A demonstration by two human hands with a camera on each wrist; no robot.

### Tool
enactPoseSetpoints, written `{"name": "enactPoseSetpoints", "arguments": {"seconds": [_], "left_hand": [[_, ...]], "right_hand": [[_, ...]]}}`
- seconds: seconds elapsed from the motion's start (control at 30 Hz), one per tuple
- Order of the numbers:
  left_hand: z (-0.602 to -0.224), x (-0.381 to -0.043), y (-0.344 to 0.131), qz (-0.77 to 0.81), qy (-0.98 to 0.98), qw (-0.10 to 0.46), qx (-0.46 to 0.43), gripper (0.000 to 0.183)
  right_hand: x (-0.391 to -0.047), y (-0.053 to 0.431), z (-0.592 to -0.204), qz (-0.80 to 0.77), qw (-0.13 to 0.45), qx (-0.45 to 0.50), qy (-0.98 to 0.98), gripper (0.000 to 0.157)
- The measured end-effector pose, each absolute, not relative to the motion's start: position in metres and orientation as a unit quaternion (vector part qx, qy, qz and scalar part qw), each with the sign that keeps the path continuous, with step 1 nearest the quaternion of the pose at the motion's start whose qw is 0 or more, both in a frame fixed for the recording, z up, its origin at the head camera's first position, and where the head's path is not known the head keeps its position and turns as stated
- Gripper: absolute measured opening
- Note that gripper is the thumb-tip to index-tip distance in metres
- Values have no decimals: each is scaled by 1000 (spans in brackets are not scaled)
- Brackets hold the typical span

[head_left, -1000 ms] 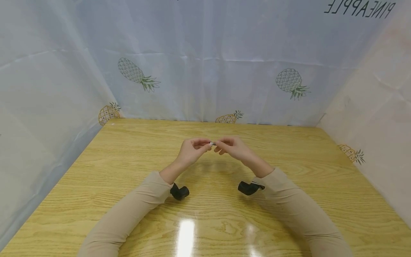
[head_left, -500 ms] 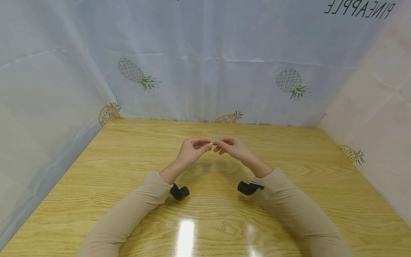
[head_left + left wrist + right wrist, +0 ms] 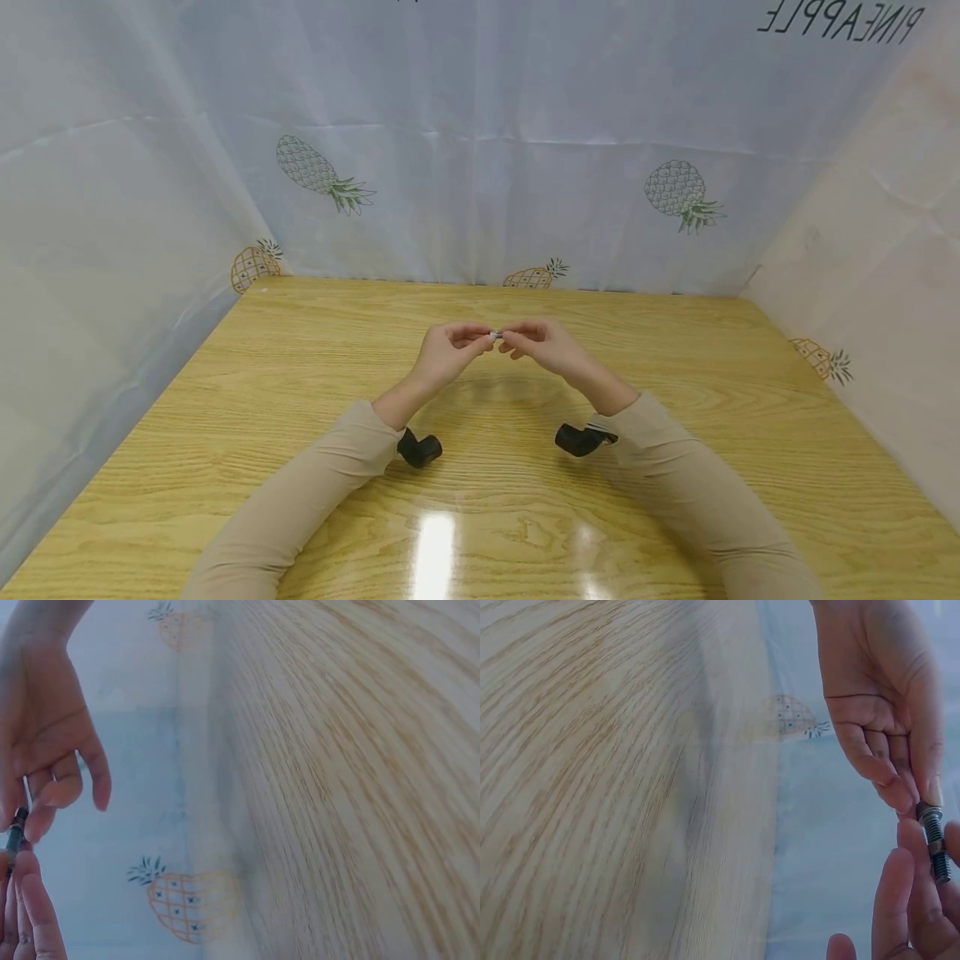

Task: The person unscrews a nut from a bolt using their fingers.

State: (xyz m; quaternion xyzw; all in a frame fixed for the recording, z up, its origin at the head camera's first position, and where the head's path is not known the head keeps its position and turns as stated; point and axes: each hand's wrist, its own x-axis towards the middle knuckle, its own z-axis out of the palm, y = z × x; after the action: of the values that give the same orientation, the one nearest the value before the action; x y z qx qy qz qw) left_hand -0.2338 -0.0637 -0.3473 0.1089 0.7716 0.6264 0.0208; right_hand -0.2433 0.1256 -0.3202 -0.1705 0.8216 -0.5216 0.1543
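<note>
1 threaded metal bolt (image 3: 934,829), held up in midair above the surface (image 3: 495,483).
It looks light, rigid and sturdy, its smooth head likelier to slip than the ridged shank; I'd say the ends suit a fingertip pinch. The left hand (image 3: 444,357) pinches the head end, thumb and finger nearly together; the right hand (image 3: 553,346) pinches the threaded end, its other fingers loosely bent. Behind them hangs a pineapple-print curtain (image 3: 480,192).

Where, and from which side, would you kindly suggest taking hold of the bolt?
I'd pinch the bolt by its wider end, probably coming from the person's left, where the left hand holds it: that end points left, while the narrower threaded shank runs toward the right hand.
</note>
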Motion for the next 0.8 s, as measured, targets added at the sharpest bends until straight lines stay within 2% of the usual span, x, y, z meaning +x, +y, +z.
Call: {"name": "enactPoseSetpoints", "arguments": {"seconds": [0.17,0.3,0.5,0.67,0.8], "left_hand": [[-346,-232,-64,630,769,17,108,28],[-345,-231,-64,629,770,13,110,27],[-347,-232,-64,630,769,11,112,27],[-347,-233,-64,635,764,14,116,26],[-347,-233,-63,637,762,17,114,26]], "right_hand": [[-243,126,-320,-526,136,-186,819,37],[-244,126,-320,-532,144,-186,813,41],[-244,127,-320,-530,148,-178,816,34],[-242,127,-319,-530,146,-187,814,40],[-244,127,-319,-527,159,-173,817,36]]}}
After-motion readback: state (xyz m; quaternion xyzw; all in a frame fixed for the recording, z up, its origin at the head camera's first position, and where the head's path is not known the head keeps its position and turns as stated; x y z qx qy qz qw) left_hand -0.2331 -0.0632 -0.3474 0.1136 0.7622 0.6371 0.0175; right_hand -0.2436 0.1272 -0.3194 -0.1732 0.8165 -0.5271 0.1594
